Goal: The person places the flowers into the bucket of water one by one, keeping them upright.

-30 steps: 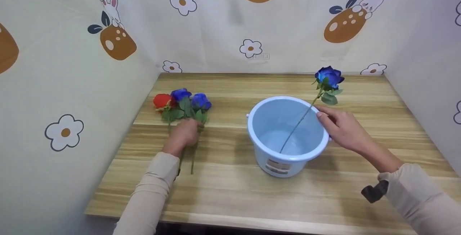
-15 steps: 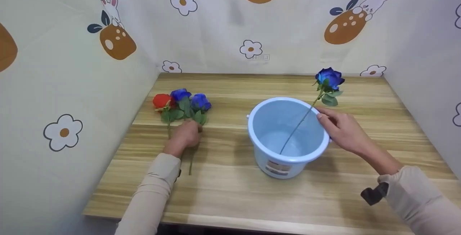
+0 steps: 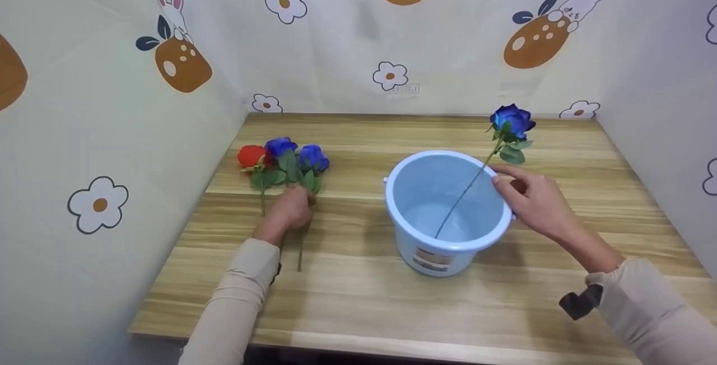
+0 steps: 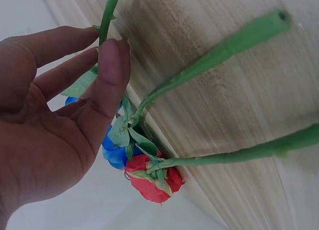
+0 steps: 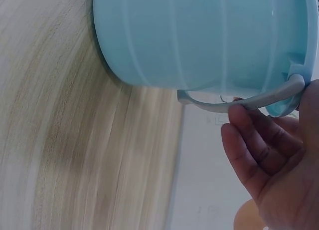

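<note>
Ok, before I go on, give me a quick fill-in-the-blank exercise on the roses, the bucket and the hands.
1. The left hand pinches the green ____ of a blue rose.
2. In the light-blue bucket whose rim the right hand holds, there leans a single rose coloured ____.
3. In the head view, of all the roses, the red rose is farthest to the ____.
4. Altogether, the head view shows ____ roses.

Missing words: stem; blue; left; four.

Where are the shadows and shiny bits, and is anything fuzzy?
Head view: soft shadow beside the blue bucket, pale shine on the table near its front edge; left wrist view: dimmer, with green stems a bit fuzzy at their near ends; right wrist view: dark, soft shadow on the table.
</note>
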`<state>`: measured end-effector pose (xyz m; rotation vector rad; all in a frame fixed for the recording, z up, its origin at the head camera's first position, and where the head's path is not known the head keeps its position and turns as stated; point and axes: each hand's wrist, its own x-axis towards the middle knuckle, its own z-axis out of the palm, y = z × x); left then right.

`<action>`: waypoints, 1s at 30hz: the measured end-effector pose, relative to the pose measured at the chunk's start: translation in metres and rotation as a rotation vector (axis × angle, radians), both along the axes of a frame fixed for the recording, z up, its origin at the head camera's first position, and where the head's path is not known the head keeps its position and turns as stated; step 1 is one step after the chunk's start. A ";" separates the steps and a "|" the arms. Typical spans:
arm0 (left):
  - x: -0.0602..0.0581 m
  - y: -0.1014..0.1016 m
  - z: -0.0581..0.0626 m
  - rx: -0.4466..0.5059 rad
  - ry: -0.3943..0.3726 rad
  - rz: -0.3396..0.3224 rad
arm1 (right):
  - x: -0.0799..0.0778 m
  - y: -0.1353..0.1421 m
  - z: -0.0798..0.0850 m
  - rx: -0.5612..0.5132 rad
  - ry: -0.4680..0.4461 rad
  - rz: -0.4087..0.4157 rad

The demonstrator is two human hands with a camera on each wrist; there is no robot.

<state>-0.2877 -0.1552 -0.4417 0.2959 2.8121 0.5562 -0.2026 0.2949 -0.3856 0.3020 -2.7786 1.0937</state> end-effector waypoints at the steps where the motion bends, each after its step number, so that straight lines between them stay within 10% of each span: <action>1: 0.000 0.000 0.000 0.009 -0.006 0.003 | 0.000 -0.001 0.000 -0.004 0.007 -0.005; 30: 0.002 0.005 0.016 0.203 0.107 -0.012 | 0.001 0.004 0.006 -0.092 -0.162 -0.027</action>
